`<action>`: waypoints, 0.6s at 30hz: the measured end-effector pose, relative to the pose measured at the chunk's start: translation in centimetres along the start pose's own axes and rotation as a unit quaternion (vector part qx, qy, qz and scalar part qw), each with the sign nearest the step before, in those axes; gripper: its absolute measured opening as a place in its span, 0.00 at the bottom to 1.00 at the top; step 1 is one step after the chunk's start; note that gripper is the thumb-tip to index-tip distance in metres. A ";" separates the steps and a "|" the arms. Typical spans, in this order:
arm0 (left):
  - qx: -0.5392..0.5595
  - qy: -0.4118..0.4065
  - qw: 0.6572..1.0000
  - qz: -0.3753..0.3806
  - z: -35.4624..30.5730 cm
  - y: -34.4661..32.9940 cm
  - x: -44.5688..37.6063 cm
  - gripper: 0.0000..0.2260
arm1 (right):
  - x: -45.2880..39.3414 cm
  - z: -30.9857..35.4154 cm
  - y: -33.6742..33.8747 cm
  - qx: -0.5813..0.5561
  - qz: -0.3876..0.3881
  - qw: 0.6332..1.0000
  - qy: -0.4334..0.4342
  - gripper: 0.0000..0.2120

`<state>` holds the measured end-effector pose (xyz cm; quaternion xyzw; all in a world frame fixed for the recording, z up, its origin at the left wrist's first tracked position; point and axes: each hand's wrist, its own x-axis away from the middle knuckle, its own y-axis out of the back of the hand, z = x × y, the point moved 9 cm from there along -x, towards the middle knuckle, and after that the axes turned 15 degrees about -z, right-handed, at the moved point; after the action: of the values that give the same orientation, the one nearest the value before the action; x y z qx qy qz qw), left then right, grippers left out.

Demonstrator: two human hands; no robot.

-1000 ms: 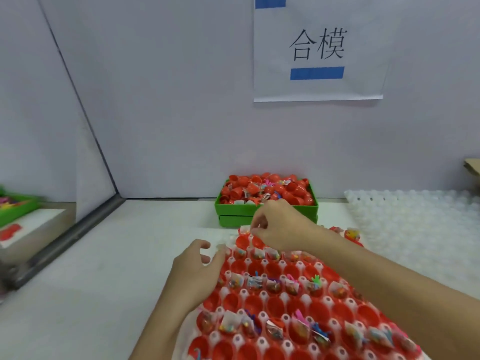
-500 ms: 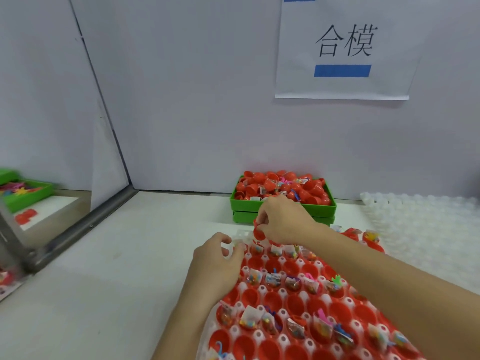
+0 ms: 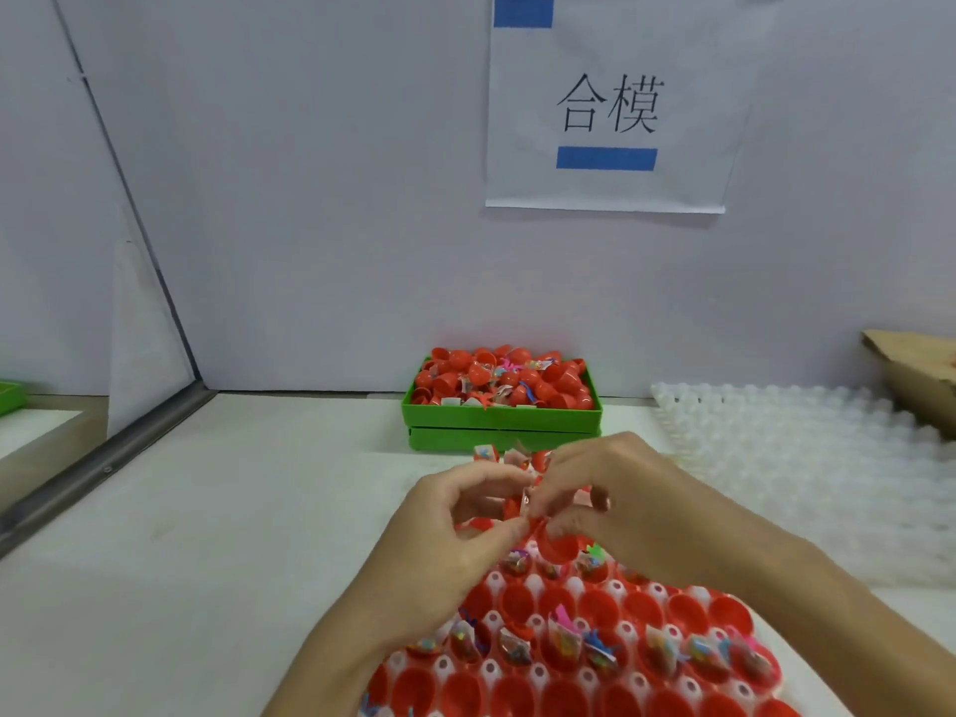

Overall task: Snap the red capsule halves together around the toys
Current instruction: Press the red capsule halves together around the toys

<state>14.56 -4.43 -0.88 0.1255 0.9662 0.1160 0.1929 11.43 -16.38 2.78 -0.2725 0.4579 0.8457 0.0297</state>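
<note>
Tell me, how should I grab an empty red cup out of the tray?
Pick an empty red half in the white tray. It sits open side up, so probably come straight down and pinch its rim, one finger inside. The neighbouring cups crowd its sides.

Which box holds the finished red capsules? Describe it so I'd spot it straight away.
Find the paper sign on the back wall; below it, against the wall, sits a green box heaped with red capsules. Unlike the white tray under the hands, whose capsule halves sit in separate cups, its load is a loose pile.
</note>
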 end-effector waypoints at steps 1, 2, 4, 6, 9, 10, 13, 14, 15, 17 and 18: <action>-0.005 0.001 1.000 -0.001 -0.1 -0.4 0.1 0.15 | 0.6 -0.4 0.5 -0.004 -0.014 1.000 -0.013 0.12; -0.007 0.004 1.000 -0.005 -0.1 -0.7 0.2 0.15 | 1.2 -0.9 1.1 -0.015 -0.035 0.999 -0.031 0.14; -0.008 0.003 1.000 -0.019 -0.2 -1.0 0.4 0.17 | 2.5 -2.1 2.3 -0.078 -0.096 0.988 -0.089 0.16; -0.015 -0.011 0.999 -0.030 -0.6 -1.2 0.7 0.17 | 4.1 -3.4 3.1 -0.157 -0.169 0.961 -0.151 0.13; -0.017 -0.028 0.999 -0.036 -0.9 -1.9 1.0 0.17 | 6.5 -4.9 2.9 -0.226 -0.215 0.924 -0.221 0.08; -0.017 -0.031 0.999 -0.036 -1.1 -2.2 1.2 0.16 | 7.0 -5.0 2.5 -0.241 -0.197 0.922 -0.230 0.09; -0.015 -0.035 0.999 -0.033 -1.3 -3.2 1.6 0.17 | 8.1 -4.6 1.4 -0.246 -0.135 0.932 -0.231 0.19; -0.013 -0.034 0.999 -0.031 -1.4 -3.5 1.8 0.17 | 8.3 -4.6 1.5 -0.243 -0.137 0.932 -0.232 0.21; -0.012 -0.035 0.999 -0.029 -1.5 -3.7 1.9 0.18 | 8.4 -4.8 1.8 -0.240 -0.149 0.931 -0.233 0.22; -0.019 -0.044 0.998 -0.030 -1.7 -4.0 2.1 0.17 | 8.6 -5.1 2.4 -0.243 -0.183 0.924 -0.232 0.24; -0.024 -0.051 0.998 -0.032 -1.8 -4.1 2.2 0.17 | 8.7 -5.2 2.6 -0.250 -0.199 0.919 -0.233 0.25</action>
<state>11.07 -7.99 -1.17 0.0958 0.9556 0.1262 0.2483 5.54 -23.75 -1.70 -0.1522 0.1482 0.9488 0.2340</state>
